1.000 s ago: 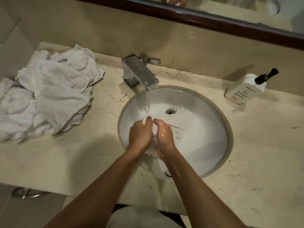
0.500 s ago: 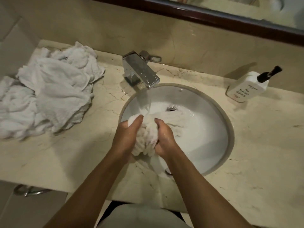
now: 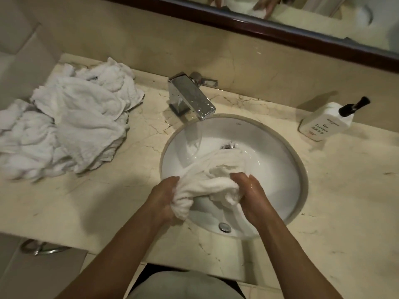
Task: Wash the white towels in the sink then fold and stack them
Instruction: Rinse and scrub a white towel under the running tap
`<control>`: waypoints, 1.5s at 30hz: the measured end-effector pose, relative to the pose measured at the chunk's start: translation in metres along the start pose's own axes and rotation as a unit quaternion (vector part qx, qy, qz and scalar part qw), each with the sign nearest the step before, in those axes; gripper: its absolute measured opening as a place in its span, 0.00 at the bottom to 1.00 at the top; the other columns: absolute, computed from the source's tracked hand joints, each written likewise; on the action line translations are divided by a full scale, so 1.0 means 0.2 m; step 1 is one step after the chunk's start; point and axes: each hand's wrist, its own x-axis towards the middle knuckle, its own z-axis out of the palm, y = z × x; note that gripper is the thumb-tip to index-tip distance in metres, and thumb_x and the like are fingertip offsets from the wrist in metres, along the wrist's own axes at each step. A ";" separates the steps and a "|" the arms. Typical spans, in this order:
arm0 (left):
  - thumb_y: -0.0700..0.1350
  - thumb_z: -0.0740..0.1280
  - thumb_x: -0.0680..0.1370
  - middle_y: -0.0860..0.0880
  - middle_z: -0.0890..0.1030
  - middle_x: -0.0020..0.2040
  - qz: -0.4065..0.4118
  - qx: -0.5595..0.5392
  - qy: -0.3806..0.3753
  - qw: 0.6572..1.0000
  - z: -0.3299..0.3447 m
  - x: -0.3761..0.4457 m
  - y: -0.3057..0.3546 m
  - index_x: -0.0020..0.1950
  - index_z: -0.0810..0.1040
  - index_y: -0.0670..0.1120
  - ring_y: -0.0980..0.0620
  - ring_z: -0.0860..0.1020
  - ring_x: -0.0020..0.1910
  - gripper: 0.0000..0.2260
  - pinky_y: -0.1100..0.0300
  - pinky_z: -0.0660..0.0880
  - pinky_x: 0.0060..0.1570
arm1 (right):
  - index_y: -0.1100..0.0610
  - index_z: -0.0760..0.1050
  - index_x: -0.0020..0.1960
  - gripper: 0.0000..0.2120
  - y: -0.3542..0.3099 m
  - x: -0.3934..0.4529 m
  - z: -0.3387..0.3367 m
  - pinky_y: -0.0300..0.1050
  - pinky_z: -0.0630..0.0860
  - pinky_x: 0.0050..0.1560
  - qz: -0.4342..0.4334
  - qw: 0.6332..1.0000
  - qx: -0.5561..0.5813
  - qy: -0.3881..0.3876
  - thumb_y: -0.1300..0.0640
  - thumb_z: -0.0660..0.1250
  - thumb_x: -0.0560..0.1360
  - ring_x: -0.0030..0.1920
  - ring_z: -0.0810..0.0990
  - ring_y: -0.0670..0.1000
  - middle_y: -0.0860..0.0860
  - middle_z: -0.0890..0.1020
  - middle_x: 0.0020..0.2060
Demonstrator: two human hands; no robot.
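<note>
A wet white towel (image 3: 212, 180) lies bunched in the round white sink (image 3: 278, 165), stretched between both hands. My left hand (image 3: 165, 197) grips its left end near the sink's front rim. My right hand (image 3: 250, 195) grips the right end, fingers curled into the cloth. Water runs from the chrome faucet (image 3: 191, 97) into the basin just behind the towel. A heap of crumpled white towels (image 3: 71, 124) lies on the marble counter to the left of the sink.
A white pump bottle (image 3: 326, 120) lies tilted on the counter (image 3: 345, 201) at the back right. A dark-framed mirror (image 3: 280, 33) runs along the wall above. A metal ring (image 3: 41, 248) hangs below the counter's front left edge.
The towel was squeezed tight between my two hands; now the hands have drawn apart and toward the front rim, and the towel is spread wider across the basin.
</note>
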 end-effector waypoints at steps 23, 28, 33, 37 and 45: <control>0.57 0.57 0.83 0.44 0.84 0.49 0.295 0.311 0.225 0.875 0.32 0.11 0.03 0.54 0.81 0.43 0.46 0.82 0.46 0.21 0.49 0.78 0.56 | 0.57 0.79 0.43 0.12 0.07 0.11 0.49 0.55 0.80 0.51 0.025 0.996 0.004 0.082 0.51 0.62 0.77 0.47 0.84 0.57 0.57 0.84 0.39; 0.60 0.56 0.82 0.47 0.84 0.48 0.312 0.367 0.171 0.859 0.31 0.06 -0.03 0.57 0.81 0.45 0.49 0.82 0.45 0.22 0.56 0.77 0.49 | 0.62 0.79 0.43 0.14 0.02 0.20 0.45 0.54 0.78 0.50 -0.019 0.993 0.015 0.118 0.53 0.61 0.77 0.44 0.81 0.57 0.57 0.82 0.38; 0.62 0.60 0.80 0.49 0.85 0.38 0.302 0.266 0.137 0.905 0.26 -0.05 -0.05 0.52 0.83 0.45 0.51 0.85 0.36 0.23 0.56 0.81 0.41 | 0.60 0.79 0.45 0.11 0.06 0.23 0.41 0.52 0.79 0.50 0.017 0.992 0.027 0.123 0.57 0.60 0.79 0.44 0.83 0.58 0.56 0.84 0.39; 0.52 0.63 0.82 0.43 0.86 0.44 0.298 0.183 0.146 0.925 0.13 -0.06 0.07 0.53 0.84 0.42 0.46 0.86 0.43 0.16 0.49 0.82 0.49 | 0.65 0.76 0.59 0.14 0.12 0.14 0.29 0.49 0.80 0.40 0.123 0.969 0.172 0.131 0.58 0.61 0.80 0.38 0.84 0.56 0.59 0.83 0.43; 0.47 0.61 0.80 0.38 0.79 0.62 0.034 -0.094 -0.164 0.982 0.07 -0.13 0.14 0.67 0.77 0.36 0.42 0.80 0.56 0.21 0.50 0.70 0.65 | 0.61 0.70 0.74 0.32 0.02 0.00 0.05 0.57 0.64 0.74 0.162 0.894 0.407 -0.096 0.39 0.62 0.79 0.69 0.70 0.62 0.61 0.73 0.68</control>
